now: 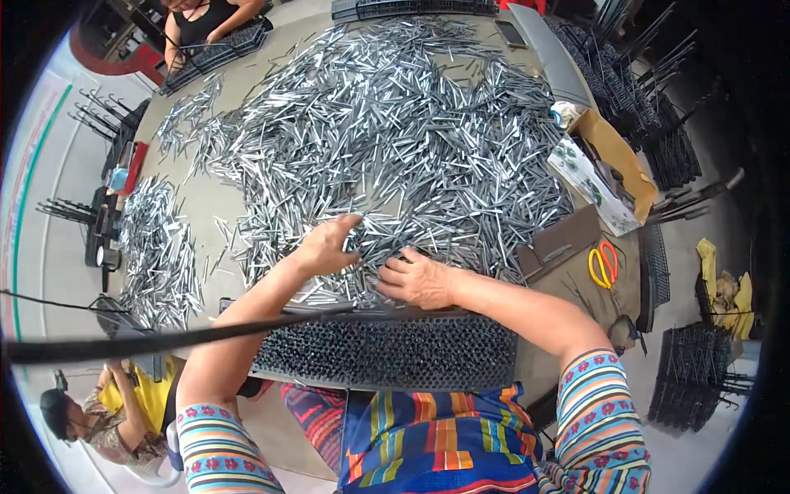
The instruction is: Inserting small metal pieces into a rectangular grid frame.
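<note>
A large heap of thin, silvery metal strips (329, 132) covers the table in front of me. My left hand (327, 247) is over the heap's near edge, its thumb and forefinger apart with loose strips between and beneath them. Just to its right, my right hand (418, 280) rests palm down on the strips, fingers bent and slightly spread; what lies under its fingertips is hidden. Against my body, below both hands, stands a black rack full of small holes (387, 354). A dark, blurred cord (164, 344) crosses the view in front of my left forearm.
Right of the heap lie a brown flat case (559, 243), scissors with orange-yellow handles (603, 265) and an open cardboard box (617, 156). A smaller strip pile (156, 255) is at left. One co-worker (206, 25) holds a black rack at far left; another person (115, 407) sits lower left.
</note>
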The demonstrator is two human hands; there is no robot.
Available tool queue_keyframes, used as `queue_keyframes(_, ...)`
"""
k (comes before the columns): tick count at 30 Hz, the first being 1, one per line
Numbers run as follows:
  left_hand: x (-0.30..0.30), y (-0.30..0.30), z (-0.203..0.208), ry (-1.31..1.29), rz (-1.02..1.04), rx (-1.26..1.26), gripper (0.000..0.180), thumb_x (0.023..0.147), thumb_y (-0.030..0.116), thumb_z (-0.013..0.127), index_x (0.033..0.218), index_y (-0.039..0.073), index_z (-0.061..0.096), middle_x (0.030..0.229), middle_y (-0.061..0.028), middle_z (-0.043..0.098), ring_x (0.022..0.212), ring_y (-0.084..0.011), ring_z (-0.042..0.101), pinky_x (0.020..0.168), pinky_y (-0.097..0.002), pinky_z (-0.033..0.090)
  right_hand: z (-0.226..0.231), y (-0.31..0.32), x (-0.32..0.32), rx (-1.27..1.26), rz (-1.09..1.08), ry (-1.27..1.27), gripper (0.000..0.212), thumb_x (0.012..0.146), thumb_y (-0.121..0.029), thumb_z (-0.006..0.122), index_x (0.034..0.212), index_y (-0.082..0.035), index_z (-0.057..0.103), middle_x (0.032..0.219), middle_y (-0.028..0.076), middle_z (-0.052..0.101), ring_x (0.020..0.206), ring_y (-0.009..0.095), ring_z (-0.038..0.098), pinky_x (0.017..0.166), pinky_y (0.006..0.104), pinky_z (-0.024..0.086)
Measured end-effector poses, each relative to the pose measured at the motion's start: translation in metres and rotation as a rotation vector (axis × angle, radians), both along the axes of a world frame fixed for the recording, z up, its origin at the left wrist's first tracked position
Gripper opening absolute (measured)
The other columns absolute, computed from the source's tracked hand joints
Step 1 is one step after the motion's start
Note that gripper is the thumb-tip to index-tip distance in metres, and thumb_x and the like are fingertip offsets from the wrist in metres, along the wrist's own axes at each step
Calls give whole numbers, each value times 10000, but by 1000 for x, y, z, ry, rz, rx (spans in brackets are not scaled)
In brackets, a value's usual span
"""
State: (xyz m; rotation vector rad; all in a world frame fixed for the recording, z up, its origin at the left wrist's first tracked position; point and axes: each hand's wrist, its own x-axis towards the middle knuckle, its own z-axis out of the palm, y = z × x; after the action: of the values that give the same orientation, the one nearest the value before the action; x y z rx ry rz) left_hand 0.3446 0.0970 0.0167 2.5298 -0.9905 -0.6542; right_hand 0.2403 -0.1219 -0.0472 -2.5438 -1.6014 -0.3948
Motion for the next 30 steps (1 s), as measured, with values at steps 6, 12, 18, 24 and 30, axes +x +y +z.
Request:
queue_keyframes(6,8,-22,-23,-56,-120,218,842,673,396,760,1304,-25,395,1240,-217,521,1193,-358,483,1014,-432,383,-24,8,39,141,-315,70,296,739,-194,596,1032,-157,606,1057,58,548,989,219,518,812,399,384)
queue_keyframes(12,8,-46,-25,-251,-228,375,1093,598,615,762,1332,-81,350,1226,-212,516,1190,-342,474,1048,-455,317,-1,-6,29,327,-411,189,358,685,-187,694,1024,-111,608,1064,82,571,997,246,537,862,413,383)
queue_keyframes(18,-1,-70,-40,-368,-257,291,1129,579,478,823,1367,-114,271,1190,-224,486,1135,-350,482,987,-435,382,-5,-69,-8,374,-625,280,252,677,-121,704,910,-58,633,906,66,605,869,243,577,825,386,395)
queue_keyframes(24,8,-72,-52,-260,-120,272,1030,589,223,807,1382,-98,233,1178,-229,478,1097,-356,520,905,-444,441,-11,-84,-39,401,-626,293,133,705,-83,675,833,-52,650,789,40,617,765,210,593,777,365,401)
queue_keyframes(30,5,-71,-63,-301,-19,234,1115,545,192,828,1415,-82,189,1208,-219,451,1073,-351,537,903,-436,447,-10,-83,-39,478,-592,269,42,764,-74,620,798,-68,645,713,35,562,692,202,576,744,349,395)
